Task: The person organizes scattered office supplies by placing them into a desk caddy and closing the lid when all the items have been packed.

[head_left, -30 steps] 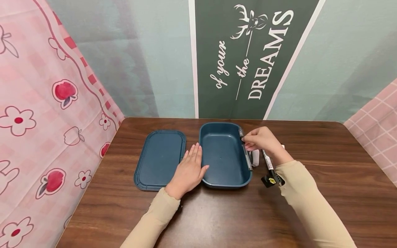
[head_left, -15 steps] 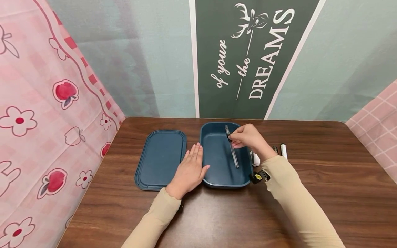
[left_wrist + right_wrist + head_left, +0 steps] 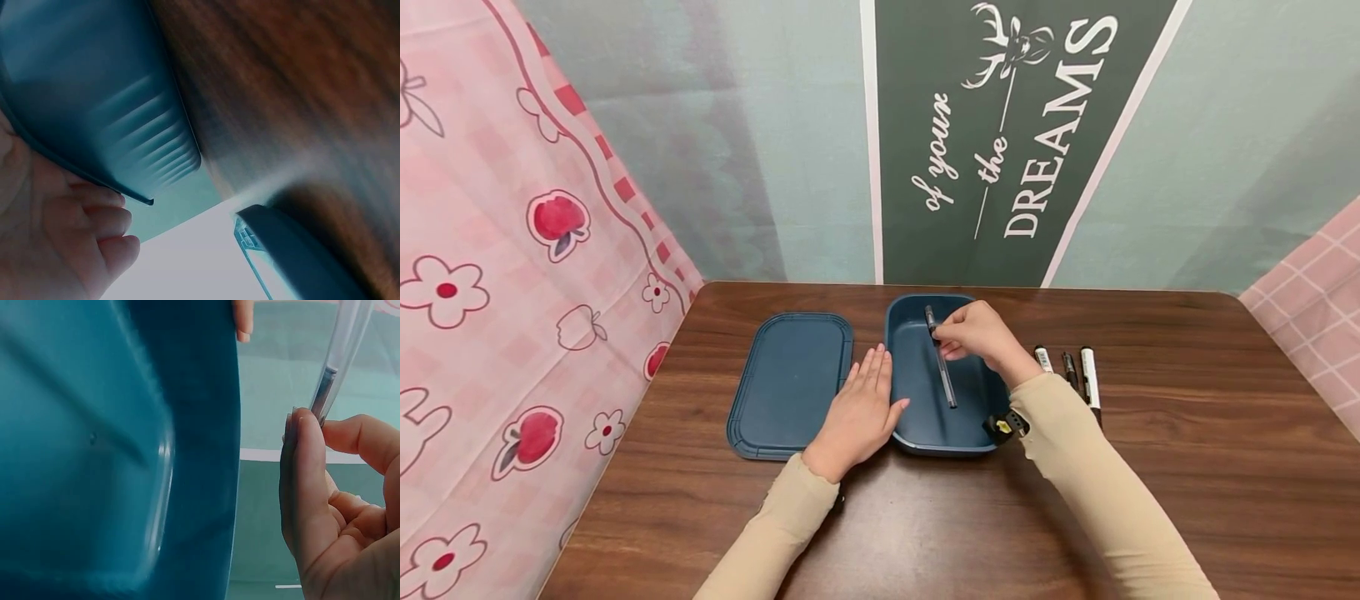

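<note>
Over the open blue box (image 3: 917, 425), my right hand (image 3: 977, 337) pinches a clear pen with a black end (image 3: 946, 379) between thumb and fingertips. The pen slants above the box floor and casts a shadow there. In the right wrist view the clear barrel (image 3: 350, 331) rises from the pinch, beside the box wall (image 3: 203, 456). My left hand (image 3: 853, 412) lies flat with straight fingers along the box's left rim. The left wrist view has its fingertips (image 3: 109, 222) against the box's outer side (image 3: 94, 94).
A blue lid (image 3: 790, 387) lies on the brown wooden table (image 3: 910, 533), left of the box. Right of the box lie a white marker (image 3: 1043, 358), a dark pen (image 3: 1070, 371) and another white marker (image 3: 1090, 379), partly behind my right sleeve. Curtains hang behind the table.
My right hand has carried the pen leftward from the box's right rim to above its middle. The markers on the right have come into fuller view. My left hand has stayed in place.
</note>
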`<action>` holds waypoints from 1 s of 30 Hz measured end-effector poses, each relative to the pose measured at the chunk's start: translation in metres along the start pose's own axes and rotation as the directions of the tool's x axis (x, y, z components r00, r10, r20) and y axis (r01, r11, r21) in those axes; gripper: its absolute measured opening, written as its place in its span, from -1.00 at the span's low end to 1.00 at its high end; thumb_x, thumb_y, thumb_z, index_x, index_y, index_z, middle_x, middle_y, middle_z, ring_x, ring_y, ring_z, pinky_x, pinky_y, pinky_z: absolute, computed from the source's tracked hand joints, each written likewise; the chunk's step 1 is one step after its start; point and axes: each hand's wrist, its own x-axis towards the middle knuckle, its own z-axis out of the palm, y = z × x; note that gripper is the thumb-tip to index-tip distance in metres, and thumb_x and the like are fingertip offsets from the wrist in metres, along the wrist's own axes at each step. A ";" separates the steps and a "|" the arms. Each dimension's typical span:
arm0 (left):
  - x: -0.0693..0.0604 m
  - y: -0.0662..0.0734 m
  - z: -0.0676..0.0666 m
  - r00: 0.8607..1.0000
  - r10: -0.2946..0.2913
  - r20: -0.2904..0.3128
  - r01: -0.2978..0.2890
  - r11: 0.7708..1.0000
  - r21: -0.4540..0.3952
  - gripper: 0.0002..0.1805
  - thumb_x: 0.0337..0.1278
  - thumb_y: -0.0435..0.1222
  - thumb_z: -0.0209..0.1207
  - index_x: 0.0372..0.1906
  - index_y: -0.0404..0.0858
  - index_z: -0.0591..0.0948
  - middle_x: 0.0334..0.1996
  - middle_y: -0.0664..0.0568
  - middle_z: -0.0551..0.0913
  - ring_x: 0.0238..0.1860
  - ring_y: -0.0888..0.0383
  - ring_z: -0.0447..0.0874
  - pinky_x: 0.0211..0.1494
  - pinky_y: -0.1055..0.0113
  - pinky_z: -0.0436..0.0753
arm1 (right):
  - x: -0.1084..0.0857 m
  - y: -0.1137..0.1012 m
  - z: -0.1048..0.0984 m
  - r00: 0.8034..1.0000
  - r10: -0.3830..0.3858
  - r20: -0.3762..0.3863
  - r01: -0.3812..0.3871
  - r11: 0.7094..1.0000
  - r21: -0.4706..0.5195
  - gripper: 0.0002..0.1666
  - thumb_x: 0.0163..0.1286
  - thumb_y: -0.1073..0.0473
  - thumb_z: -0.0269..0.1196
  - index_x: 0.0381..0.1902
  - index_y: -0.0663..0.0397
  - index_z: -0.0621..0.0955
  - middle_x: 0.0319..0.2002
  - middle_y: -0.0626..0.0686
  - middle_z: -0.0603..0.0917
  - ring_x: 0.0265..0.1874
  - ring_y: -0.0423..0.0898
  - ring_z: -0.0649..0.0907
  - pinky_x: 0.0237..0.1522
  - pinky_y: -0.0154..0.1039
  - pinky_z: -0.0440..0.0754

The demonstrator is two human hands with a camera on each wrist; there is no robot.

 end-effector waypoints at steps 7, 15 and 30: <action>0.000 0.000 0.000 1.000 0.006 -0.002 -0.006 1.000 0.004 -0.26 0.44 0.02 -0.17 0.43 -0.45 0.05 0.45 -0.23 -0.02 0.46 -0.02 -0.12 0.45 0.13 0.04 | 0.004 -0.001 0.009 1.000 0.001 0.002 -0.001 1.000 -0.017 -0.78 0.26 0.37 0.20 -0.26 0.53 0.64 -0.63 0.06 0.64 -0.67 -0.22 0.65 -0.40 -0.20 0.69; 0.000 0.000 0.000 1.000 0.010 -0.009 -0.010 1.000 0.011 -0.26 0.44 0.02 -0.17 0.43 -0.45 0.06 0.45 -0.24 -0.01 0.46 -0.03 -0.11 0.44 0.11 0.05 | 0.009 0.001 0.019 0.999 0.028 0.018 -0.027 0.999 -0.046 -0.81 0.23 0.36 0.23 -0.36 0.49 0.67 -0.65 0.07 0.64 -0.67 -0.19 0.66 -0.43 -0.23 0.69; 0.001 -0.001 0.002 1.000 0.021 -0.005 -0.020 1.000 0.017 -0.26 0.44 0.02 -0.19 0.43 -0.45 0.05 0.45 -0.25 -0.01 0.46 -0.04 -0.10 0.44 0.10 0.08 | 0.028 0.021 0.045 0.997 0.062 0.038 -0.056 0.988 -0.144 -0.77 0.19 0.36 0.23 -0.62 0.38 0.63 -0.73 0.10 0.63 -0.75 -0.17 0.64 -0.50 -0.22 0.69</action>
